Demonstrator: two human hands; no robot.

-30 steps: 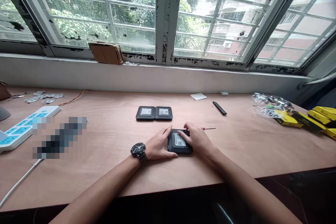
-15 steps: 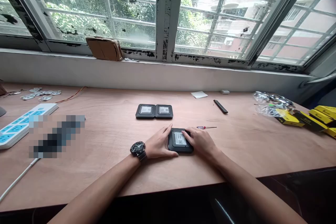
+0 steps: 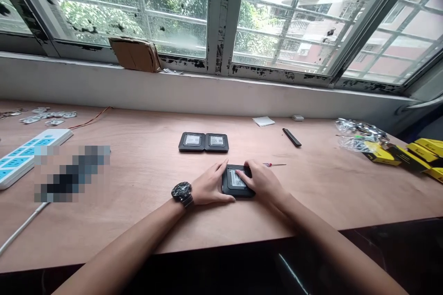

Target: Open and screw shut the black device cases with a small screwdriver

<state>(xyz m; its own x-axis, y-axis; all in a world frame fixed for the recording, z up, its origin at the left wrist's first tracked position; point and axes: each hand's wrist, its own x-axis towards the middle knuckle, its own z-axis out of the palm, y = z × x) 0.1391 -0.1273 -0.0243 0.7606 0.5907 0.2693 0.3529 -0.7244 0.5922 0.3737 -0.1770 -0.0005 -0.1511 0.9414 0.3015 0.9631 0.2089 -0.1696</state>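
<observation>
A small black device (image 3: pixel 236 179) with a white label lies flat on the wooden table (image 3: pixel 145 212) in front of me. My left hand (image 3: pixel 209 186), a black watch (image 3: pixel 182 193) on its wrist, clasps the device's left edge. From the right, my right hand (image 3: pixel 261 183) covers that side, with fingers pressed on top of it. Two more black devices (image 3: pixel 203 142) like it lie side by side a little farther back.
A small screwdriver (image 3: pixel 275 164) lies just right of my hands. Farther right are a black bar (image 3: pixel 291 137), a white pad (image 3: pixel 263 121), foil bags (image 3: pixel 358 133) and yellow boxes (image 3: pixel 408 156). A white power strip (image 3: pixel 31 150) sits at left. Cardboard (image 3: pixel 134 54) rests on the window sill.
My right hand's fingers slid further over the top of the device. The left hand stays on the device's left edge. The view tilted slightly downward.
</observation>
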